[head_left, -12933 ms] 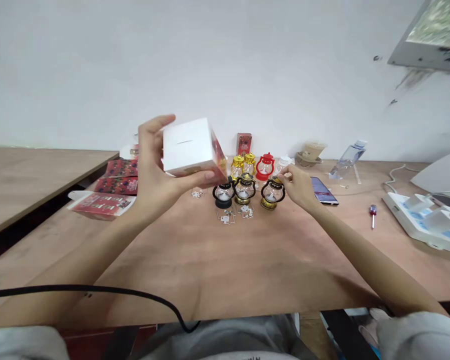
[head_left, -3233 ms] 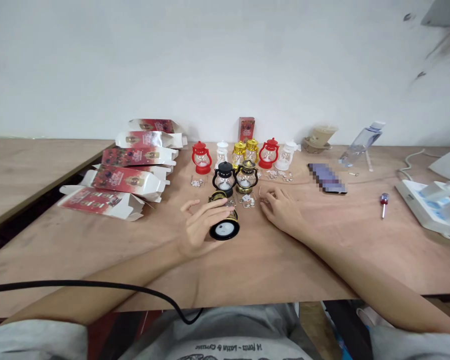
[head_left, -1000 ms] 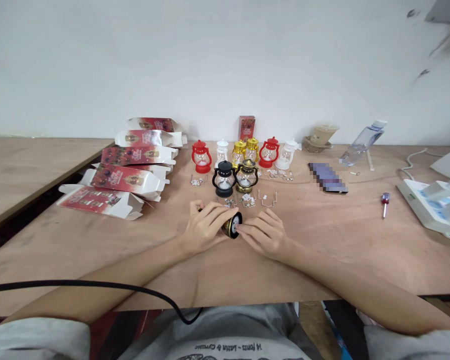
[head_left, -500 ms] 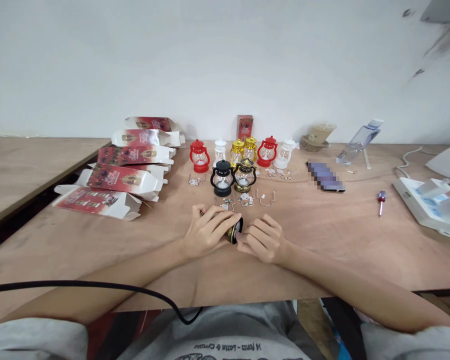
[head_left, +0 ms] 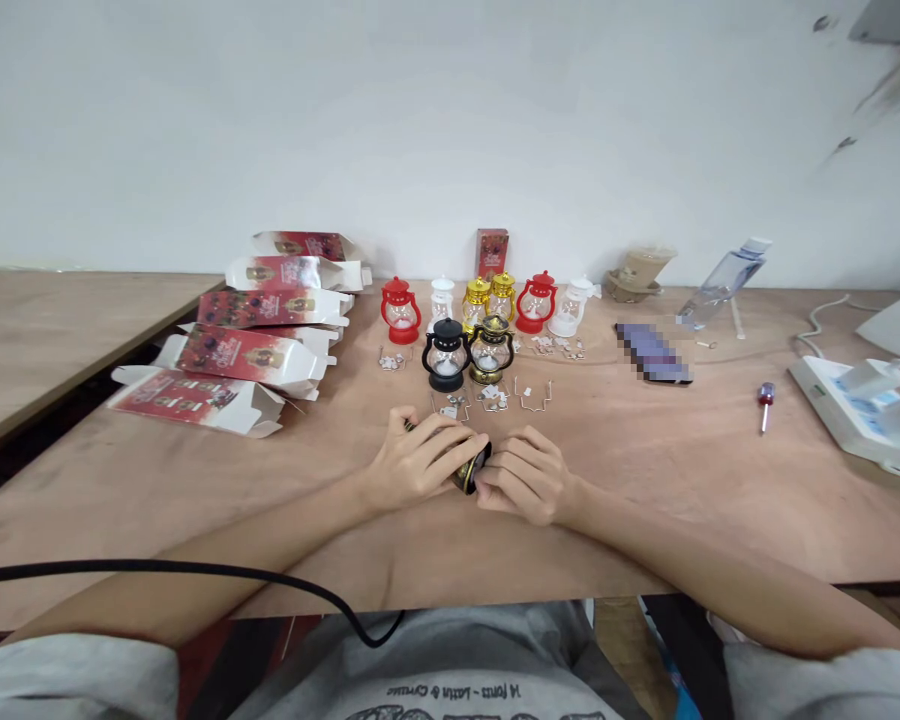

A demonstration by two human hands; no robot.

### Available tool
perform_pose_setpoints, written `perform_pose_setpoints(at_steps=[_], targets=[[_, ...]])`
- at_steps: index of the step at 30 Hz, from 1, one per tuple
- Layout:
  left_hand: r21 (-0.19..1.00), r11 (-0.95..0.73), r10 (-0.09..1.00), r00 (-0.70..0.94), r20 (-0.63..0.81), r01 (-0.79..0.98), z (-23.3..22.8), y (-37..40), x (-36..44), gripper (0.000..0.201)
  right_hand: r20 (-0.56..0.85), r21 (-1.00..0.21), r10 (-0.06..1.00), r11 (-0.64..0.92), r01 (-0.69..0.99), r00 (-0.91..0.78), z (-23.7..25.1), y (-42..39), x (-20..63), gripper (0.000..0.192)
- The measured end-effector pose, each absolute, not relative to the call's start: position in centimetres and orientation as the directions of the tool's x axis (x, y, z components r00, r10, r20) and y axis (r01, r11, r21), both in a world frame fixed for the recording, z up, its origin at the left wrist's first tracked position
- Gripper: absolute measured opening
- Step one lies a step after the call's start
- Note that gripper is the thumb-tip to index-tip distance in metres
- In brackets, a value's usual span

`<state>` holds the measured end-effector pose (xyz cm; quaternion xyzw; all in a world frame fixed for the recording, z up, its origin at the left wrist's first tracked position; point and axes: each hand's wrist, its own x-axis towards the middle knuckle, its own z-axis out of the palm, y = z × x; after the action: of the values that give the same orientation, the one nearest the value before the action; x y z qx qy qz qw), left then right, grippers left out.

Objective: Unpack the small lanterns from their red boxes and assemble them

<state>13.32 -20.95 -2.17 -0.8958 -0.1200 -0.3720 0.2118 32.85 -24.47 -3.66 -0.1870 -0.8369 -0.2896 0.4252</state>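
Near the front of the table, my left hand (head_left: 420,460) is wrapped round a small black-and-gold lantern (head_left: 466,478) lying on its side, its base turned to the right. Most of the lantern is hidden under my fingers. My right hand (head_left: 531,475) is closed, its thumb and fingertips pressed at the lantern's base; whatever they pinch is hidden. Just beyond my hands stand a black lantern (head_left: 446,358) and a bronze lantern (head_left: 490,352), with bent wire handles (head_left: 532,396) and small pieces lying before them.
Red, white and gold lanterns (head_left: 400,315) stand in a row behind, near a small red box (head_left: 491,254). Opened red cartons (head_left: 255,360) lie at left. At right are a phone (head_left: 654,352), a bottle (head_left: 724,285), a screwdriver (head_left: 766,400) and a power strip (head_left: 862,410). A black cable (head_left: 195,568) crosses my left arm.
The lantern's base has tilted slightly downward and to the right in my left hand, showing less of its underside. My right fingertips stay at the base.
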Motion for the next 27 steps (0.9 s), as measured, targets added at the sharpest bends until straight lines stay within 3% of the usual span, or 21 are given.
perform_pose_setpoints(at_steps=[4,11,16,23,27], targets=[[-0.282,-0.892,0.052,0.698,0.714,0.355,-2.3,-20.9,13.2,0.022,0.831,0.26,0.074,0.825,0.502,-0.551,-3.7,-24.4,32.7,0.007],[-0.179,-0.906,0.131,0.657,0.742,0.383,-2.4,-20.7,13.0,0.028,0.783,0.038,0.229,0.91,0.413,-0.578,-2.5,-24.6,33.2,0.006],[-0.146,-0.914,0.155,0.658,0.737,0.378,-2.6,-20.8,13.0,0.031,0.831,-0.053,0.264,0.913,0.404,-0.49,-2.9,-24.6,33.2,0.005],[-0.079,-0.91,0.207,0.611,0.764,0.406,-2.9,-21.0,13.1,0.032,0.857,-0.003,0.238,0.89,0.455,-0.458,-3.2,-24.7,33.2,0.01],[-0.084,-0.911,0.191,0.595,0.781,0.403,-2.9,-21.0,13.2,0.033,0.842,0.152,0.165,0.84,0.52,-0.513,-3.2,-24.9,33.4,0.011]])
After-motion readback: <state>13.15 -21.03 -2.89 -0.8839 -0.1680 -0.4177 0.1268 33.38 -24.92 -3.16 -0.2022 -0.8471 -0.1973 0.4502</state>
